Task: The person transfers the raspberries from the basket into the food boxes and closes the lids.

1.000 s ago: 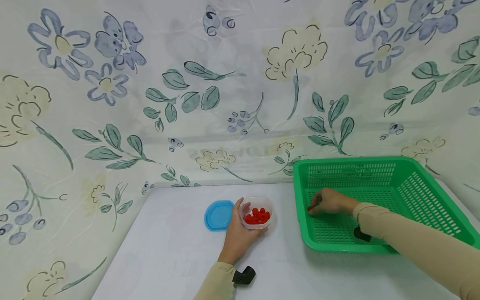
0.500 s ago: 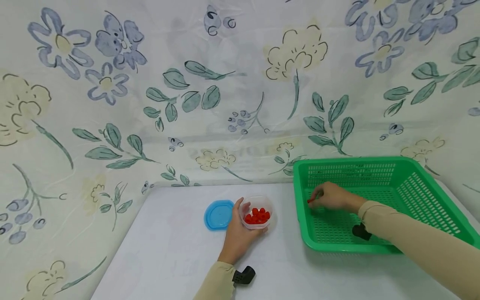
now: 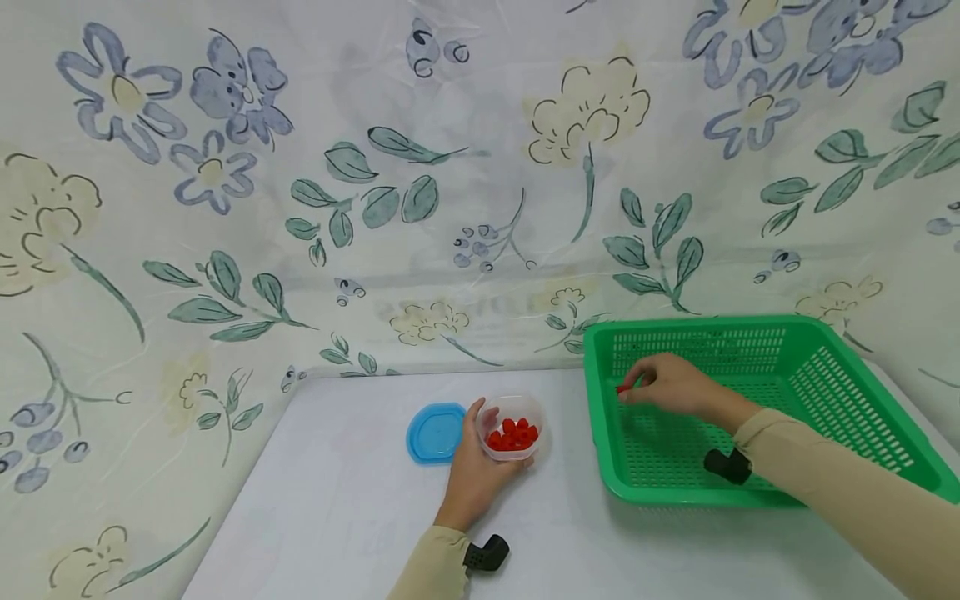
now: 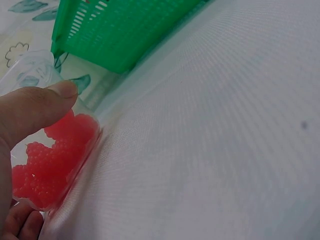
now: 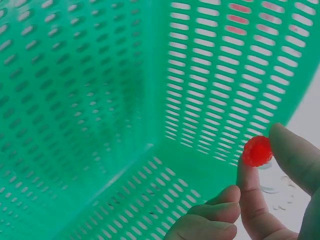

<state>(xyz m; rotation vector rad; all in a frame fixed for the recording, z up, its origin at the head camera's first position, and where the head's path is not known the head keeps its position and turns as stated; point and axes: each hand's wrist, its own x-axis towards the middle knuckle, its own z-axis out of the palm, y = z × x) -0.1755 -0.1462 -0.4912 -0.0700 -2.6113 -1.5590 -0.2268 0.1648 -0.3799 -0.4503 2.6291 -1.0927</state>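
Observation:
My left hand (image 3: 480, 477) grips a small clear plastic container (image 3: 512, 405) from its left side, thumb on the near side. Several red raspberries (image 3: 513, 436) lie in the bottom of it; in the left wrist view their bumpy surface (image 4: 55, 160) shows through the wall. Over the left part of the green basket (image 3: 701, 497), my right hand (image 3: 671, 385) pinches one raspberry (image 5: 258, 151) between thumb and index finger. The other fingers of that hand are loosely curled. Just left of the container lies a blue lid (image 3: 435, 435), partly behind the left fingers.
The basket has slotted walls (image 5: 215, 75) and stands on the right side of the white-covered table (image 3: 337, 517). A floral cloth (image 3: 450, 167) hangs behind the table. Each wrist carries a black camera, such as the left wrist's device (image 3: 487, 553).
My right hand has risen slightly within the basket with the raspberry between its fingers. The left hand and the container have stayed in place.

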